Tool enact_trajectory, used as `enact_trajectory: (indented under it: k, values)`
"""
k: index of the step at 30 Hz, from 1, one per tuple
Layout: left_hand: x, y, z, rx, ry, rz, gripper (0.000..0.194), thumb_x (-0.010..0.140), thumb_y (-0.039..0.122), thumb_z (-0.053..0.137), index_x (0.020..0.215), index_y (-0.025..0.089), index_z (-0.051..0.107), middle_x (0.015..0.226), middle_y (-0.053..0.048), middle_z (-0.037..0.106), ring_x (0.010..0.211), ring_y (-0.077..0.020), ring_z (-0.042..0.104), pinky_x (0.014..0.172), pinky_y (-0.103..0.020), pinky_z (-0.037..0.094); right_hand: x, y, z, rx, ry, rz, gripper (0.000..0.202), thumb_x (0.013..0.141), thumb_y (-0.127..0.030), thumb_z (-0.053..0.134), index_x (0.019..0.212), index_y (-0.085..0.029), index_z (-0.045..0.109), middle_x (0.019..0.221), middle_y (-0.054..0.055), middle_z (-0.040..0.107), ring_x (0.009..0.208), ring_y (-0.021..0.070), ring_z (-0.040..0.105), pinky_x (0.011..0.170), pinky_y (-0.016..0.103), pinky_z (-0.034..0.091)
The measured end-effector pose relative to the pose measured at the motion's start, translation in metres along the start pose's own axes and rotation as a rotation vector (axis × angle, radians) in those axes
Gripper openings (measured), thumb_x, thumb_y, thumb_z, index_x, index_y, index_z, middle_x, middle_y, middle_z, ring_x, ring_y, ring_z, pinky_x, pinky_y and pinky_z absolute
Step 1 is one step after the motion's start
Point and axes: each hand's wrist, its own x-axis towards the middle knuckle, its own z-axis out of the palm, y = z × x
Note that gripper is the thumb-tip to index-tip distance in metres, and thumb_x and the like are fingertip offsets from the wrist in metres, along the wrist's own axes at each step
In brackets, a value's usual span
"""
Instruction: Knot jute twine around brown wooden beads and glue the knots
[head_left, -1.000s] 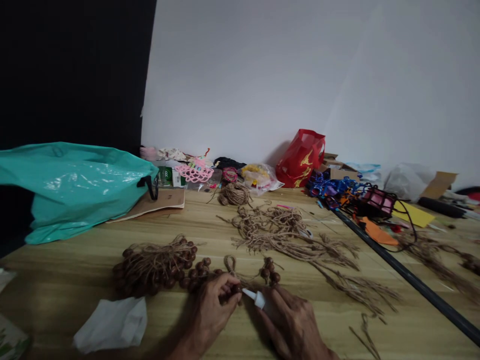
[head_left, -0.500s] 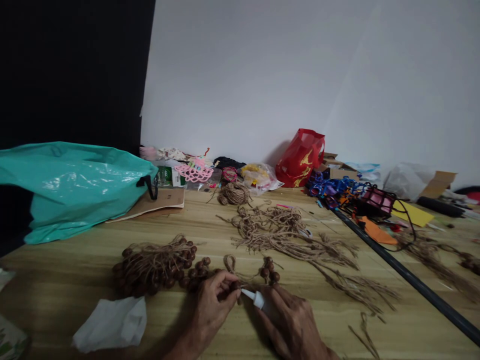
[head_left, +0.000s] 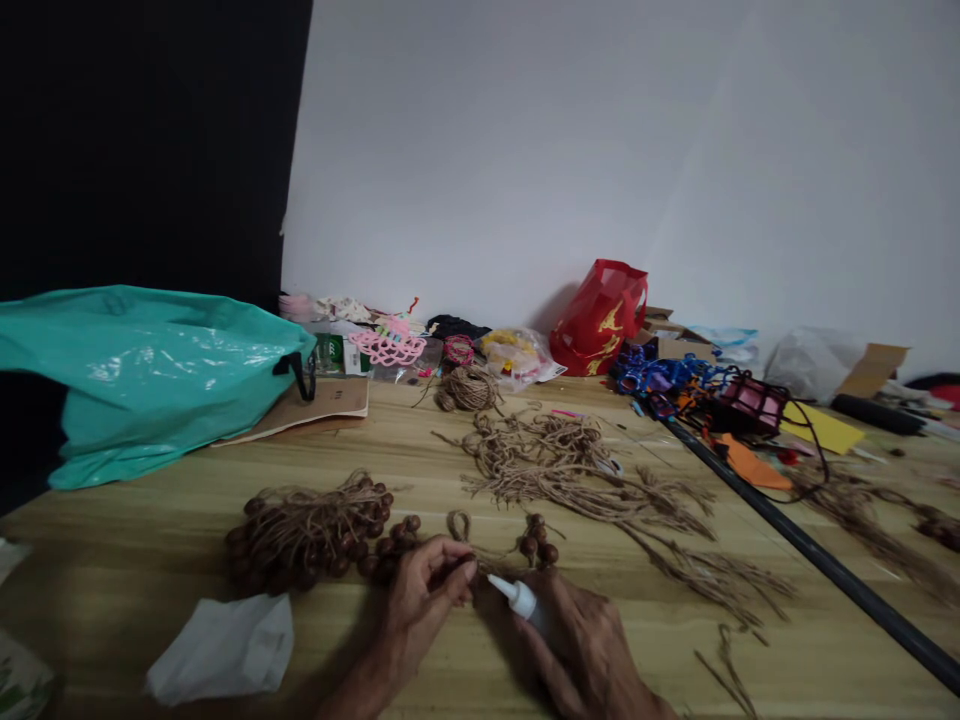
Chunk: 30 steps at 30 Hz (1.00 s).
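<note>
Two hands [head_left: 421, 600], bottle [head_left: 523, 600] withdrawn, bead apparently hidden

a craft workspace: twine [head_left: 499, 455], brown beads [head_left: 531, 546] and a nozzle bottle [head_left: 524, 600] at a wooden table [head_left: 135, 550]

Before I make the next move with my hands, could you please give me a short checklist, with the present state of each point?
1. White-nozzled bottle held in the right hand: ok.
2. Nozzle directed toward the left hand: ok.
3. Visible gap between nozzle tip and left fingertips: ok.
4. What the left hand holds: cannot tell; its fingers mostly hide it.
5. Liquid at the nozzle tip: cannot tell; too small to see.
6. White tissue apart from both hands: ok; it lies to the left of the left hand.
</note>
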Motion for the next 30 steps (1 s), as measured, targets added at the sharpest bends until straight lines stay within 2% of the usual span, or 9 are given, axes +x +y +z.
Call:
enact_trajectory:
  k: [7, 12, 15, 18, 21, 23, 25, 27, 30]
  values:
    - [-0.002, -0.003, 0.002, -0.033, -0.047, 0.009, 0.028, 0.065, 0.039, 0.073, 0.077, 0.015, 0.066, 0.061, -0.001, 0.065, 0.051, -0.0128, 0.058, 0.051, -0.023, 0.048, 0.003, 0.0, 0.0, -0.031, 0.062, 0.004, 0.014, 0.097, -0.025, 0.038, 0.105, -0.02, 0.048, 0.076, 0.004, 0.066, 0.059, 0.0164, 0.064, 0.052, 0.022, 0.044]
    - [-0.001, -0.004, 0.002, -0.02, -0.07, 0.016, 0.028, 0.067, 0.039, 0.073, 0.079, 0.014, 0.066, 0.063, -0.002, 0.066, 0.052, -0.0129, 0.058, 0.051, -0.023, 0.048, 0.002, 0.0, -0.001, -0.024, 0.082, -0.01, 0.019, 0.099, -0.027, 0.033, 0.106, -0.02, 0.049, 0.074, 0.004, 0.066, 0.057, 0.0175, 0.063, 0.055, 0.025, 0.046]
    - [0.0, -0.002, 0.001, -0.018, -0.062, -0.004, 0.028, 0.066, 0.039, 0.073, 0.078, 0.014, 0.067, 0.063, -0.001, 0.066, 0.051, -0.0126, 0.058, 0.051, -0.023, 0.047, -0.002, -0.002, -0.003, 0.01, 0.104, -0.039, 0.025, 0.101, -0.032, 0.032, 0.116, -0.02, 0.049, 0.086, 0.008, 0.068, 0.069, 0.0201, 0.066, 0.062, 0.027, 0.049]
    - [0.0, -0.001, -0.001, 0.001, -0.045, -0.009, 0.027, 0.065, 0.037, 0.073, 0.077, 0.014, 0.068, 0.065, -0.001, 0.066, 0.053, -0.0134, 0.059, 0.052, -0.023, 0.048, -0.002, -0.006, -0.002, 0.096, 0.117, -0.101, 0.031, 0.1, -0.041, 0.034, 0.117, -0.023, 0.052, 0.096, 0.009, 0.067, 0.084, 0.0222, 0.065, 0.071, 0.029, 0.051]
    - [0.0, -0.002, -0.003, 0.025, -0.035, 0.037, 0.024, 0.065, 0.035, 0.073, 0.077, 0.014, 0.07, 0.071, -0.004, 0.069, 0.064, -0.0165, 0.063, 0.059, -0.024, 0.049, 0.003, -0.012, 0.007, 0.348, 0.167, -0.21, 0.038, 0.095, -0.053, 0.04, 0.103, -0.021, 0.059, 0.087, 0.009, 0.064, 0.08, 0.022, 0.062, 0.071, 0.03, 0.049]
    - [0.0, -0.004, -0.003, 0.014, -0.031, 0.039, 0.024, 0.065, 0.035, 0.075, 0.076, 0.015, 0.07, 0.072, -0.004, 0.07, 0.067, -0.0172, 0.063, 0.061, -0.024, 0.049, 0.008, -0.016, 0.016, 0.499, 0.128, -0.209, 0.047, 0.088, -0.064, 0.047, 0.097, -0.021, 0.062, 0.082, 0.008, 0.063, 0.078, 0.0215, 0.06, 0.069, 0.03, 0.048]
    - [0.0, -0.005, -0.002, -0.012, -0.047, 0.01, 0.025, 0.065, 0.036, 0.076, 0.076, 0.014, 0.069, 0.069, -0.003, 0.069, 0.061, -0.0153, 0.062, 0.058, -0.024, 0.049, 0.01, -0.021, 0.025, 0.647, 0.027, -0.18, 0.047, 0.086, -0.066, 0.049, 0.091, -0.021, 0.065, 0.081, 0.007, 0.064, 0.077, 0.0196, 0.061, 0.07, 0.029, 0.049]
    - [0.0, -0.005, -0.001, -0.047, -0.083, -0.018, 0.028, 0.064, 0.038, 0.077, 0.076, 0.014, 0.067, 0.062, -0.001, 0.067, 0.053, -0.0131, 0.059, 0.054, -0.023, 0.047, 0.01, -0.025, 0.03, 0.766, -0.114, -0.115, 0.049, 0.088, -0.066, 0.046, 0.089, -0.022, 0.067, 0.082, 0.007, 0.065, 0.077, 0.0184, 0.063, 0.071, 0.028, 0.05]
    - [0.0, -0.005, 0.0, -0.098, -0.12, -0.039, 0.035, 0.061, 0.043, 0.08, 0.076, 0.014, 0.066, 0.056, 0.001, 0.065, 0.049, -0.0119, 0.057, 0.051, -0.022, 0.046, 0.006, -0.033, 0.028, 0.813, -0.342, -0.04, 0.045, 0.089, -0.062, 0.048, 0.092, -0.023, 0.07, 0.089, 0.006, 0.067, 0.085, 0.0194, 0.065, 0.075, 0.028, 0.051]
